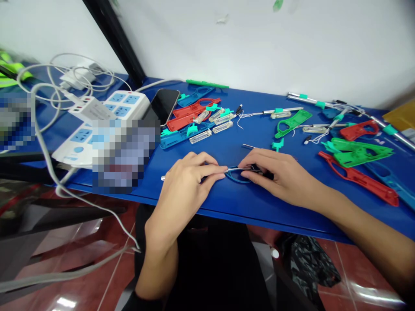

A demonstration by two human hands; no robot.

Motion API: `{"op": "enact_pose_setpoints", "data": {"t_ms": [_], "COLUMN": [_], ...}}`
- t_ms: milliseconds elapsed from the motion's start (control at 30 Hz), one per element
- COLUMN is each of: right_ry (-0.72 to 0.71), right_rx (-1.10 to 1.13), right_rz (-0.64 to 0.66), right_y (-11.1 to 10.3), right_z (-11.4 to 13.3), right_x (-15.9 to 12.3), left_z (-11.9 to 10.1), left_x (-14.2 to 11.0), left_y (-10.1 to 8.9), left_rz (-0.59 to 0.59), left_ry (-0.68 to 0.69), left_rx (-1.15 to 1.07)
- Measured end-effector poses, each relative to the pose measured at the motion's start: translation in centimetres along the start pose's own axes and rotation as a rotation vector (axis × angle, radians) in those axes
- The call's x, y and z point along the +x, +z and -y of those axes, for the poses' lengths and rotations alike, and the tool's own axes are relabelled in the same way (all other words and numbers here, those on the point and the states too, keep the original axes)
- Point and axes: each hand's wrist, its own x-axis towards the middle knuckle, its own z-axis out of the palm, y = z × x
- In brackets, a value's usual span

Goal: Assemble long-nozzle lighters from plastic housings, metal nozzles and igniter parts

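Note:
My left hand [186, 181] rests on the blue table [246, 207] near its front edge, fingers pinched on a thin metal rod [231, 169] whose end sticks out to the left. My right hand [275, 172] faces it, fingers closed on a blue plastic handle piece [238, 176] that lies flat on the table. The rod's tip meets the blue piece between the two hands. Most of the blue piece is hidden under my right fingers.
Red, green and blue plastic handles [359, 153] lie at the right, more with clear tubes [201, 136] behind my hands. A phone [164, 105], white power strips [121, 103] and cables sit at the left. Metal rods [327, 105] lie along the wall.

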Motion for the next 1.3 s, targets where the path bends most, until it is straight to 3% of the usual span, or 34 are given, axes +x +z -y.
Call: {"op": "enact_pose_setpoints", "data": {"t_ms": [200, 633, 967, 1300], "right_ry": [-0.004, -0.116, -0.149, -0.147], "right_rx": [-0.01, -0.26, -0.184, -0.011], "right_rz": [0.005, -0.107, -0.179, -0.252], "right_y": [0.0, 1.7, 1.9, 1.5], "right_z": [-0.1, 0.6, 1.1, 1.7], "right_x": [0.1, 0.2, 1.2, 1.5], "left_z": [-0.3, 0.6, 0.4, -0.4], "left_x": [0.1, -0.2, -0.4, -0.7], "left_y": [0.5, 0.5, 0.2, -0.1], "left_rz": [-0.007, -0.065, -0.16, -0.263], "left_ry": [0.025, 0.057, 0.103, 0.125], "left_rx": [0.064, -0.141, -0.224, -0.144]}}
